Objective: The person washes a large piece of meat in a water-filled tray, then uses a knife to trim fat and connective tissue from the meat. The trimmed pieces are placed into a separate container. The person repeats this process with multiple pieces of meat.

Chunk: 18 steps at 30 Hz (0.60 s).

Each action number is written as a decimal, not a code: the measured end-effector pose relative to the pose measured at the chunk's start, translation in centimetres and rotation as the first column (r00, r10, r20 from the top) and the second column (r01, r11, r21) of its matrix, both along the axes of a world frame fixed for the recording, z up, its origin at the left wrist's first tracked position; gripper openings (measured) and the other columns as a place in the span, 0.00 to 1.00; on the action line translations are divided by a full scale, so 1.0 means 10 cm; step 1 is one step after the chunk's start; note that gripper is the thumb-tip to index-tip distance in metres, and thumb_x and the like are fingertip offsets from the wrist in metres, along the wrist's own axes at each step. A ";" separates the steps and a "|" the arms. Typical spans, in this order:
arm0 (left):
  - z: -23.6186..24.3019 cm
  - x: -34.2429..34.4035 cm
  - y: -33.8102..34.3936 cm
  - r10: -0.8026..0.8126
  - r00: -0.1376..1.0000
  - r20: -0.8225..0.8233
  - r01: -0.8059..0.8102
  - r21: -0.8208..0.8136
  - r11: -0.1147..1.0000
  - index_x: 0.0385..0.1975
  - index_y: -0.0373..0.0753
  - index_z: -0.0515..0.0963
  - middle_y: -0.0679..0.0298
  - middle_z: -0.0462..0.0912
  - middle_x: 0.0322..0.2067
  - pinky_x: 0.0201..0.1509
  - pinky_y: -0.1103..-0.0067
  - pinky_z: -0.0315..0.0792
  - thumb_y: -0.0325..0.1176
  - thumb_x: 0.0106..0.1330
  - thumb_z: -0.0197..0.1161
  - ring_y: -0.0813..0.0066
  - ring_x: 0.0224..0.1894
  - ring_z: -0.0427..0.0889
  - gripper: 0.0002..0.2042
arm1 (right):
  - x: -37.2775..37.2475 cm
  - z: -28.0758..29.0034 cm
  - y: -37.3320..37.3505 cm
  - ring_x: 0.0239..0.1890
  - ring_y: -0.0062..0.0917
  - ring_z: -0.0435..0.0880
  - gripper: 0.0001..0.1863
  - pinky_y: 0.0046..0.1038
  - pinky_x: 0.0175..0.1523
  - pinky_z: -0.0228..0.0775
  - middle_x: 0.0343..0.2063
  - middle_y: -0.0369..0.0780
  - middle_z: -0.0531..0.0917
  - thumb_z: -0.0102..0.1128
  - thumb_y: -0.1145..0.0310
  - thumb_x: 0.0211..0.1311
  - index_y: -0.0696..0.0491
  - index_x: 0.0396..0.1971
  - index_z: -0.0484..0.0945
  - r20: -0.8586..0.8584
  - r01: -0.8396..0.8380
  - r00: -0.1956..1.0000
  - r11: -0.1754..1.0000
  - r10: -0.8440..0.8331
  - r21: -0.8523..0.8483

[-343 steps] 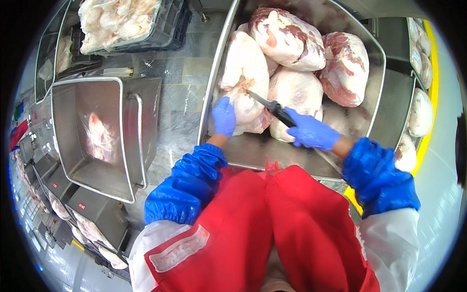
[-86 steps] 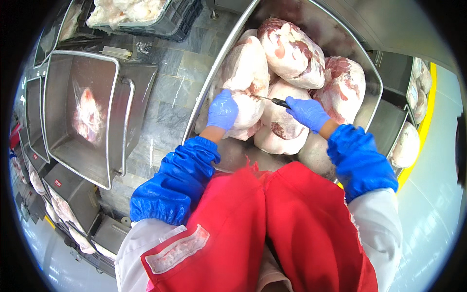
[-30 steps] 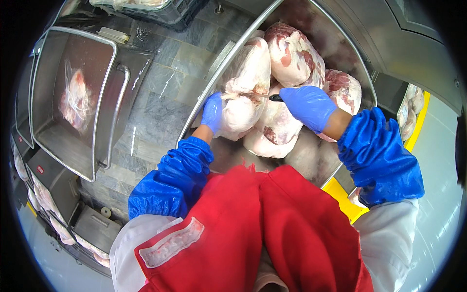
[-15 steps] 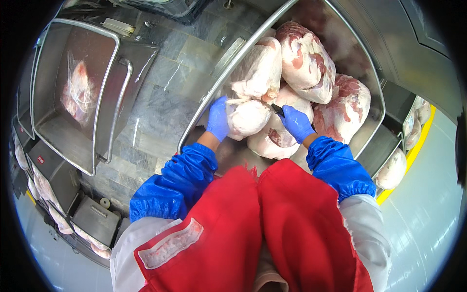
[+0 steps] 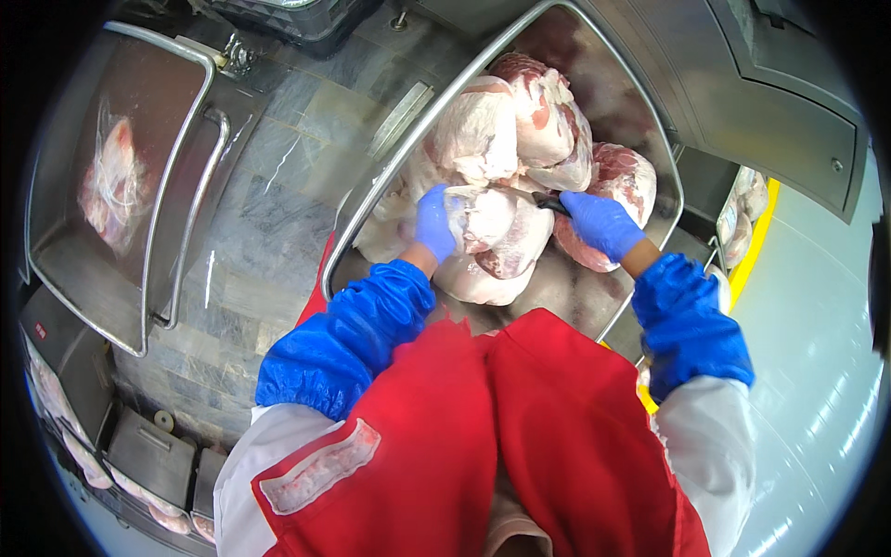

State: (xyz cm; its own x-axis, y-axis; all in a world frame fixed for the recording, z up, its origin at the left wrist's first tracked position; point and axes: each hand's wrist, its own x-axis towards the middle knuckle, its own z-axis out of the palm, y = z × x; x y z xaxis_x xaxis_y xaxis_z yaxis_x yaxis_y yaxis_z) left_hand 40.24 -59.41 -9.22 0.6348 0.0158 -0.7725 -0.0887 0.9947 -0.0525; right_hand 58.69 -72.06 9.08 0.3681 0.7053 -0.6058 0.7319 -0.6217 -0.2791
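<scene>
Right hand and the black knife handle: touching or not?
Touching. The head view shows the right hand closed around the black knife handle, whose front end juts out leftward.

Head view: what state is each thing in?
Black-handled knife: held, blade unclear
Pale, fatty meat piece: unwrapped
Blue-gloved right hand: closed round the knife
Blue-gloved left hand: touching the meat piece
Large steel tub: uncovered, partly filled
Steel bin with tubular handle: uncovered, holding meat in clear plastic

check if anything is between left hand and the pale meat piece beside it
Nothing visible: the left hand is against the pale meat piece. The knife, in the right hand, is on its other side, blade hard to make out.
</scene>
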 end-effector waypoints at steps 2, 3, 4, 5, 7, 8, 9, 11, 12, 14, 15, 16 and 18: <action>-0.09 -0.05 0.09 0.094 0.995 -0.017 -0.095 -0.069 0.993 0.31 0.39 0.75 0.62 0.77 0.26 0.32 0.75 0.74 0.41 0.60 0.45 0.69 0.24 0.76 0.14 | -0.14 0.48 0.22 0.28 0.41 0.76 0.08 0.37 0.31 0.67 0.25 0.47 0.76 0.48 0.66 0.54 0.56 0.29 0.67 0.058 -0.154 0.984 0.972 0.166 -0.177; -0.09 -0.10 0.14 0.111 0.994 0.016 -0.110 -0.070 0.991 0.32 0.38 0.75 0.61 0.77 0.27 0.34 0.74 0.73 0.41 0.60 0.45 0.68 0.26 0.77 0.15 | -0.21 0.60 0.27 0.28 0.40 0.76 0.07 0.36 0.30 0.68 0.26 0.46 0.76 0.47 0.70 0.52 0.57 0.29 0.68 0.082 -0.245 0.955 0.913 0.286 -0.327; -0.07 -0.13 0.18 0.129 0.990 0.052 -0.125 -0.077 0.989 0.33 0.37 0.75 0.60 0.78 0.29 0.37 0.74 0.73 0.41 0.60 0.44 0.67 0.28 0.77 0.16 | -0.26 0.62 0.25 0.27 0.39 0.76 0.06 0.36 0.30 0.68 0.25 0.46 0.75 0.47 0.71 0.51 0.57 0.29 0.68 0.113 -0.274 0.943 0.925 0.312 -0.263; 0.00 -0.13 0.23 0.143 0.986 0.090 -0.136 -0.087 0.987 0.34 0.36 0.75 0.59 0.78 0.30 0.39 0.73 0.72 0.41 0.60 0.43 0.66 0.30 0.77 0.16 | -0.30 0.62 0.19 0.26 0.38 0.76 0.06 0.35 0.29 0.68 0.24 0.45 0.75 0.46 0.72 0.50 0.57 0.28 0.67 0.145 -0.300 0.932 0.933 0.331 -0.201; 0.39 -0.07 0.33 0.107 0.994 0.025 -0.105 -0.063 0.992 0.36 0.34 0.74 0.57 0.78 0.34 0.44 0.72 0.70 0.42 0.60 0.43 0.64 0.35 0.77 0.18 | -0.38 0.43 -0.02 0.24 0.37 0.75 0.13 0.35 0.29 0.68 0.22 0.45 0.74 0.44 0.75 0.48 0.59 0.36 0.68 0.219 -0.297 0.926 0.952 0.306 -0.073; 0.45 -0.07 0.33 0.098 0.995 0.000 -0.098 -0.052 0.994 0.34 0.36 0.74 0.59 0.77 0.30 0.41 0.74 0.71 0.43 0.61 0.42 0.66 0.32 0.76 0.18 | -0.47 0.31 -0.06 0.23 0.37 0.75 0.16 0.35 0.28 0.68 0.22 0.45 0.74 0.44 0.75 0.48 0.59 0.40 0.66 0.263 -0.277 0.923 0.959 0.281 -0.053; 0.51 -0.03 0.37 0.091 0.996 -0.027 -0.091 -0.026 0.995 0.32 0.39 0.74 0.62 0.76 0.27 0.37 0.76 0.71 0.44 0.61 0.41 0.68 0.29 0.76 0.17 | -0.56 0.21 -0.06 0.23 0.37 0.75 0.19 0.35 0.28 0.68 0.22 0.45 0.74 0.44 0.75 0.48 0.60 0.44 0.64 0.306 -0.258 0.918 0.966 0.251 -0.017; 0.08 -0.06 0.37 0.184 0.983 -0.017 -0.184 0.001 0.983 0.27 0.42 0.75 0.64 0.75 0.23 0.29 0.78 0.71 0.45 0.61 0.42 0.72 0.24 0.74 0.16 | -0.73 0.22 0.19 0.22 0.37 0.75 0.28 0.35 0.27 0.68 0.22 0.45 0.74 0.43 0.76 0.49 0.62 0.54 0.55 0.354 -0.269 0.890 0.958 0.287 -0.100; -0.02 -0.07 0.35 0.184 0.982 -0.031 -0.184 0.001 0.983 0.27 0.43 0.75 0.65 0.75 0.23 0.29 0.78 0.70 0.45 0.61 0.43 0.73 0.24 0.74 0.16 | -0.79 0.30 0.24 0.22 0.37 0.75 0.27 0.35 0.26 0.68 0.22 0.45 0.74 0.43 0.76 0.49 0.62 0.53 0.56 0.349 -0.267 0.893 0.958 0.285 -0.101; -0.06 -0.07 0.30 0.176 0.983 -0.059 -0.177 -0.010 0.984 0.26 0.43 0.74 0.65 0.75 0.23 0.27 0.79 0.70 0.45 0.60 0.44 0.74 0.23 0.74 0.15 | -0.92 0.51 0.32 0.21 0.36 0.75 0.26 0.35 0.26 0.68 0.21 0.45 0.74 0.43 0.75 0.49 0.63 0.52 0.57 0.336 -0.257 0.899 0.960 0.281 -0.114; -0.08 -0.07 0.31 0.160 0.986 -0.043 -0.161 -0.033 0.986 0.29 0.44 0.74 0.65 0.75 0.24 0.30 0.78 0.70 0.46 0.61 0.44 0.71 0.24 0.74 0.15 | -0.99 0.69 0.43 0.21 0.35 0.76 0.26 0.35 0.26 0.68 0.22 0.45 0.75 0.43 0.75 0.49 0.64 0.52 0.58 0.347 -0.254 0.883 0.943 0.316 -0.213; -0.13 -0.07 0.29 0.187 0.982 -0.013 -0.187 -0.043 0.981 0.31 0.43 0.74 0.64 0.76 0.26 0.32 0.77 0.70 0.46 0.61 0.44 0.70 0.26 0.74 0.15 | -1.03 0.83 0.46 0.22 0.35 0.76 0.26 0.35 0.26 0.68 0.22 0.45 0.75 0.43 0.75 0.49 0.63 0.51 0.58 0.353 -0.251 0.884 0.947 0.308 -0.198; -0.25 -0.08 0.26 0.251 0.967 0.044 -0.248 -0.061 0.967 0.34 0.42 0.74 0.62 0.76 0.30 0.36 0.77 0.71 0.46 0.60 0.44 0.69 0.31 0.75 0.16 | -1.05 1.04 0.46 0.22 0.34 0.76 0.25 0.35 0.26 0.68 0.22 0.45 0.75 0.44 0.75 0.48 0.63 0.51 0.59 0.363 -0.257 0.882 0.953 0.299 -0.161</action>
State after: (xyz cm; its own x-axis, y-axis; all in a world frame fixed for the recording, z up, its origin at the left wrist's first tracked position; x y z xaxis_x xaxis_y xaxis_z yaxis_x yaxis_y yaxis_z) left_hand 39.49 -56.84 -11.69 0.6544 0.1374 -0.7436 -0.3299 0.9367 -0.1172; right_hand 48.22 -67.43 19.52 0.3828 0.7524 -0.5361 0.9154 -0.3872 0.1102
